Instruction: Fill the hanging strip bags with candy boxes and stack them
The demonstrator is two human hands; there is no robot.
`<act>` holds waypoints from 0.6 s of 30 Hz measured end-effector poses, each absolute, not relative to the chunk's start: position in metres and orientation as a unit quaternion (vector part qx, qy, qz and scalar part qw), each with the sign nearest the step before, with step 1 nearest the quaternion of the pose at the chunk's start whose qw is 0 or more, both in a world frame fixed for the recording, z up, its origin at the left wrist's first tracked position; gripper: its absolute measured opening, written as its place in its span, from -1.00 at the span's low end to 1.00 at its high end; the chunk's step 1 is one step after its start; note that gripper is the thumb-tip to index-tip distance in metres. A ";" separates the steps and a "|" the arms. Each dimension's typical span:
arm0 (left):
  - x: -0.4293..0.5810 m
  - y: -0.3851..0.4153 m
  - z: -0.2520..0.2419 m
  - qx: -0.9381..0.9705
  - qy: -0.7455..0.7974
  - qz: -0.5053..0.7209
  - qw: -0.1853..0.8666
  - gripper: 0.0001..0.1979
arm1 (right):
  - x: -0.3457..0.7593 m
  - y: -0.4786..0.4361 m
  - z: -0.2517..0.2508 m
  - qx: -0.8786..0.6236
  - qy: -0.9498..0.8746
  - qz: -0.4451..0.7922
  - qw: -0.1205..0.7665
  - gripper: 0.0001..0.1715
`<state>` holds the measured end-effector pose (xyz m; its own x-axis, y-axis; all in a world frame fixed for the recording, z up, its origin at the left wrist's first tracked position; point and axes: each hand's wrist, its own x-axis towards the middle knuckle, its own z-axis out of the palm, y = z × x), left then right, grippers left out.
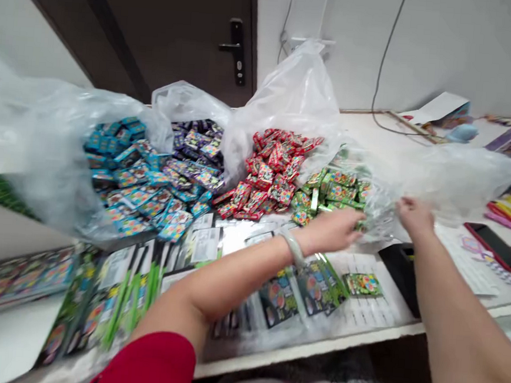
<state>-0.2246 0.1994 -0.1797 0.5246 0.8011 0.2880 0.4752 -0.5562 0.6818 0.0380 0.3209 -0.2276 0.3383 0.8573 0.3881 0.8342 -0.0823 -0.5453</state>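
Observation:
My left hand point(334, 228), a pale bangle point(293, 247) on its wrist, reaches to the front of a heap of small green packets point(337, 189). Its fingers are curled closed; what they hold is hidden. To the right, my right hand point(414, 216) is closed at the crumpled edge of a clear plastic bag point(382, 204), which surrounds the green packets. Red packets point(274, 172) lie left of the green ones, then purple packets point(199, 149) and blue packets point(145, 186), spilling from clear bags. One green packet point(363, 284) lies on a white printed sheet below my hands.
Flat printed packages point(319, 285) and green-edged ones point(132, 294) line the table's front. On the right are a black pouch point(402, 271), a phone in a red case point(499, 247) and colourful pens point(508, 214). A dark door point(183, 32) stands behind the table.

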 end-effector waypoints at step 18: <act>-0.440 -0.033 -0.223 0.754 0.635 0.129 0.108 -0.16 | -0.221 0.074 -0.251 -0.393 -0.703 0.532 0.262 -0.54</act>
<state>-0.4404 -0.0327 -0.2235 0.1597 0.9855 0.0582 0.9298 -0.1699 0.3266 -0.2208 0.0741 -0.2511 -0.5536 0.8313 -0.0490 0.2728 0.1255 -0.9538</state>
